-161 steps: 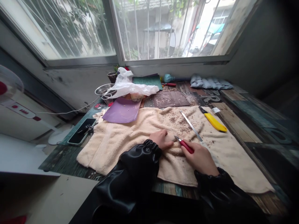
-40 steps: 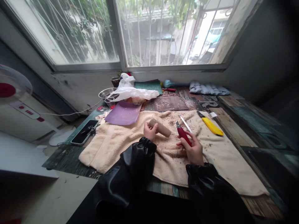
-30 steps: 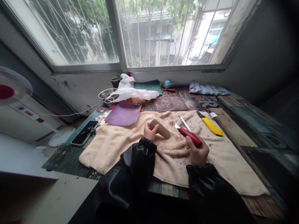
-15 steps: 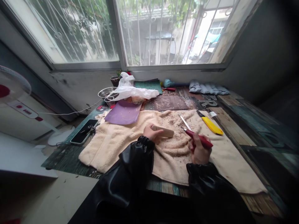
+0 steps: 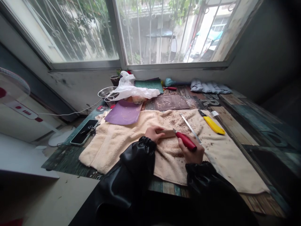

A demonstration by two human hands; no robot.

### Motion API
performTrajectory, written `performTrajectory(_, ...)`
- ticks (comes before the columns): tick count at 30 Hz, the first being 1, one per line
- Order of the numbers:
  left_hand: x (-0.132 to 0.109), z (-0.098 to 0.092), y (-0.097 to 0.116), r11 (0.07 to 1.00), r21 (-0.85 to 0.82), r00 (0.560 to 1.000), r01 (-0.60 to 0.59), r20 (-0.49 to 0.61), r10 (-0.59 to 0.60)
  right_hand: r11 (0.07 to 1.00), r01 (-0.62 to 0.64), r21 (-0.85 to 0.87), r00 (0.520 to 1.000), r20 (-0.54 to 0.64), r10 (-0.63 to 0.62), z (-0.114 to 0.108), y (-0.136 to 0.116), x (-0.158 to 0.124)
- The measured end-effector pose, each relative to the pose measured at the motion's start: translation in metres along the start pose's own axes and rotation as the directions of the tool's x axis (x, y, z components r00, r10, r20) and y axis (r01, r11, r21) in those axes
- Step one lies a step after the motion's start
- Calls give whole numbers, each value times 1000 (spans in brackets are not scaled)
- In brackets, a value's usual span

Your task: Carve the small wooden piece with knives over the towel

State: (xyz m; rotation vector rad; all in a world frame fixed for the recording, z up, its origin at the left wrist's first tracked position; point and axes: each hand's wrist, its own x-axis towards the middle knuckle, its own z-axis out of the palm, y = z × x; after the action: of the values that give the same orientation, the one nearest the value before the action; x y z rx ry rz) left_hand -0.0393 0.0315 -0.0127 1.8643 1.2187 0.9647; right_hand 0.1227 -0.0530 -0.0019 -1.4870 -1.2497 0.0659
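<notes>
My left hand [image 5: 152, 134] is closed around a small light-brown piece of wood [image 5: 167, 134], held just over the beige towel [image 5: 113, 147]. In my right hand [image 5: 194, 154] is a red-handled carving knife [image 5: 186, 141], gripped by its handle. Its short blade points left and meets the right end of the wood, though I cannot tell whether it cuts in. Beyond my right hand lies a thin metal strip [image 5: 187, 123], partly hidden by the hand. Brown shavings [image 5: 175, 118] are scattered over the towel.
A yellow utility knife [image 5: 213, 125] lies on the towel's right side. Behind are a purple sheet [image 5: 123, 113], a white plastic bag [image 5: 138, 93], a metal bowl [image 5: 102, 93] and a green mat [image 5: 150, 85]. A phone [image 5: 83, 133] rests at the left table edge.
My right hand has moved left with the carving knife, bringing its blade from apart to the end of the wood. My left hand stays in nearly the same place.
</notes>
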Motion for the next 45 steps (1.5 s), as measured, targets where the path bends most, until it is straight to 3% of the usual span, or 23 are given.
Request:
performTrajectory(6,2,2,-6,999,44,1000,-19,-18,20,970,232,-69,971,71,-227,-2,0,-2)
performTrajectory(12,4,4,-4,991,121,998,-49,-43,54,944,321,-74,941,139,-309,-4,1,-2)
performTrajectory(27,7,2,-2,991,129,998,-40,-42,46,923,383,-46,901,239,-362,-1,1,-7)
performTrajectory(38,10,2,-5,992,121,1000,-21,-19,23,922,378,-79,908,226,-353,1,4,-11)
performTrajectory(45,10,1,-7,984,158,996,-85,-14,88,933,348,-88,917,240,-319,0,6,-14)
